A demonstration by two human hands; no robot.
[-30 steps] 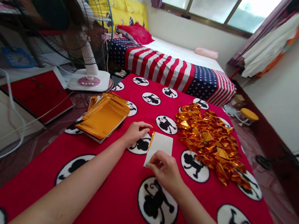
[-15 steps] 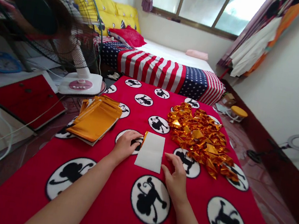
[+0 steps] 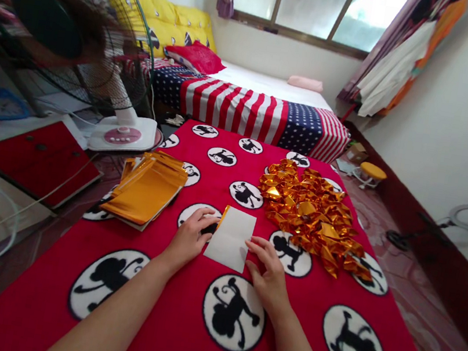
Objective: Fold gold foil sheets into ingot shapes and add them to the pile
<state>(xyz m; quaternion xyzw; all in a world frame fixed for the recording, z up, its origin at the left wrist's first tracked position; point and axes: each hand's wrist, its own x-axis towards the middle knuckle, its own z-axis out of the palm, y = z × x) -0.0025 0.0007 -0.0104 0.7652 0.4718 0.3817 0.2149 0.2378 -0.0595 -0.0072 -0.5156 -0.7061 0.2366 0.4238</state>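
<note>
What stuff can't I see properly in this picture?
All in the head view:
White sheet: underside hidden, it lies flat.
Gold stack: lower sheets covered by upper ones.
Monkey print: partly behind the left hand.
Fan: blades blurred, cut off by the left edge.

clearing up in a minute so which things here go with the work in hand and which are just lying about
Likely part of the work:
pale sheet, between left hand and right hand
stack of gold paper
heap of crumpled-looking gold foil

Likely just lying about:
fan
red pillow
blue clock
yellow stool
</note>
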